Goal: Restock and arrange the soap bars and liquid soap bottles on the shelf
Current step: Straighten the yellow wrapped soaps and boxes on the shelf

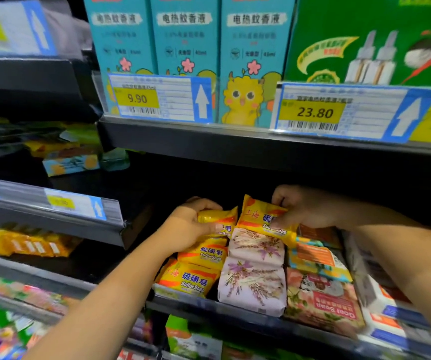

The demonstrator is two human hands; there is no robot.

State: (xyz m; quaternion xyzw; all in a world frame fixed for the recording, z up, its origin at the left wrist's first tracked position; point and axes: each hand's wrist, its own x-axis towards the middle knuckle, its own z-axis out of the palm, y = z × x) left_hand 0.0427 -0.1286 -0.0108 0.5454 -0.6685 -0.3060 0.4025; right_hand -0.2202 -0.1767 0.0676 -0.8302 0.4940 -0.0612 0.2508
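Left forearm (97, 307) closest, both arms reaching into dark middle shelf (235, 311). Left hand (187, 227) has fingers curled round yellow sulfur soap pack (218, 218) at back of yellow row. Right hand (305, 209) pinching second yellow pack (263, 216), which is tilted over floral bars (254, 276). Looks mid-restock tbh. Next: seat both packs flat in yellow column, labels forward. Dim shop aisle, teal boxes (183, 35) and price tags (157, 98) above.

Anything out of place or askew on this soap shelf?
Yes. One yellow sulfur soap bar, pinched by the right hand, lies tilted over the lavender-wrapped bars, outside the yellow column.
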